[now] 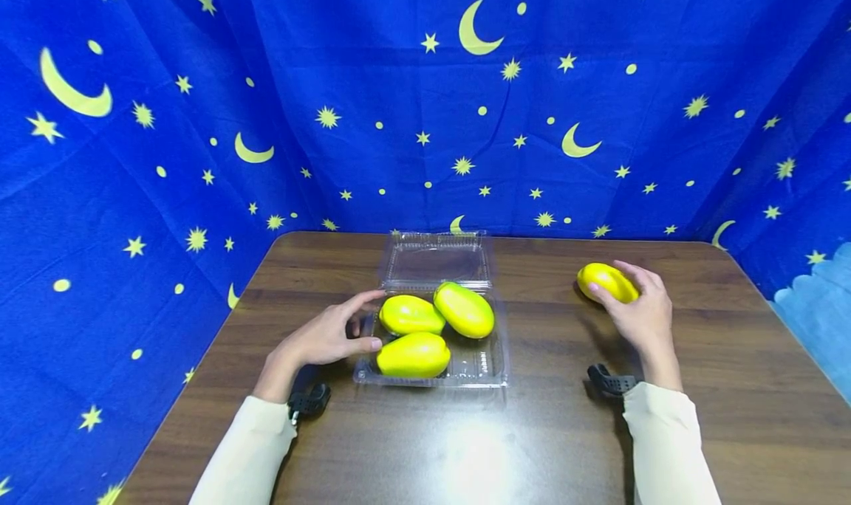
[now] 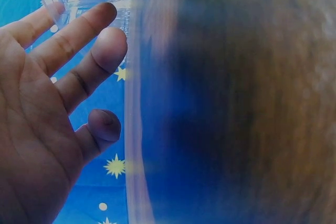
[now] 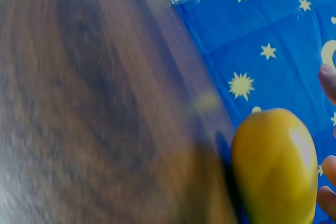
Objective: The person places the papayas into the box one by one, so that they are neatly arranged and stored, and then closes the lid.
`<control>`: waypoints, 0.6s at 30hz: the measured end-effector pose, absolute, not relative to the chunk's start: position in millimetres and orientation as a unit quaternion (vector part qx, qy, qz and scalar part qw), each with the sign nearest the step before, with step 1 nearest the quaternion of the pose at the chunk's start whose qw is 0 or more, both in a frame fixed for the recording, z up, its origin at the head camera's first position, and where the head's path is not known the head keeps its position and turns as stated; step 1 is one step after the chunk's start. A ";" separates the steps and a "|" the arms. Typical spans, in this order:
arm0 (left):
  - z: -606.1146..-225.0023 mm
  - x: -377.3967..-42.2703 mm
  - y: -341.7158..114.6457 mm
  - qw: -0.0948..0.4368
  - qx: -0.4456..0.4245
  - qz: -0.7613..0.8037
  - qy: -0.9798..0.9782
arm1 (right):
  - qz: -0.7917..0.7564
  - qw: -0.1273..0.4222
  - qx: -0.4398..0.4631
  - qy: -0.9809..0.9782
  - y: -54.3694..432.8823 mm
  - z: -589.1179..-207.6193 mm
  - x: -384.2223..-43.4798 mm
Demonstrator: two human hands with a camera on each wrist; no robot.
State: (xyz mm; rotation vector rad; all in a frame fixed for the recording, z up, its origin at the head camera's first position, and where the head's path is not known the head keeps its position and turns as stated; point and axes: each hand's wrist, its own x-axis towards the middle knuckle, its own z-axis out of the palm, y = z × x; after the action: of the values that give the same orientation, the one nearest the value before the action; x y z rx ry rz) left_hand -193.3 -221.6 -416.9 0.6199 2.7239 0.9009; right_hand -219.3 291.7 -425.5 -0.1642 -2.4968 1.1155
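A clear plastic clamshell box [image 1: 488, 361] stands on the table with its lid [image 1: 435, 263] folded back. Three yellow-green mangoes lie in its base: one at the back left [image 1: 407, 315], one at the right [image 1: 465, 311] and one in front [image 1: 414, 356]. At the box's left side is my left hand [image 1: 326, 335], its fingers spread and its thumb tip by the front mango. The left wrist view shows nothing in that palm [image 2: 31, 129]. Over to the right, my right hand [image 1: 641, 313] holds another mango [image 3: 275, 169] between thumb and fingers.
The brown wooden table [image 1: 532, 431] carries a bright glare near its front. Behind it and to the left hangs a blue cloth [image 1: 399, 84] with yellow moons and stars. A black strap mount sits at each wrist, the right one [image 1: 610, 381] low over the tabletop.
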 end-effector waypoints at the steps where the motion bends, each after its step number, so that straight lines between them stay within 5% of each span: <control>1: -417.0 -193.3 -221.7 0.103 0.210 0.305 0.923 | 0.398 0.194 -0.066 -0.894 292.9 -426.3 -219.0; 18: -418.8 -194.0 -221.6 0.099 0.213 0.304 0.923 | 0.361 0.161 -0.097 -0.913 299.0 -437.3 -219.6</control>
State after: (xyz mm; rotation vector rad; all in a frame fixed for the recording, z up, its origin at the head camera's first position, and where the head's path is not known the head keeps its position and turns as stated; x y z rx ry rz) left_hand -194.0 -221.6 -418.8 0.6288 2.7312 0.8989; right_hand -219.6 299.0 -437.3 -0.2763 -2.6080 1.0313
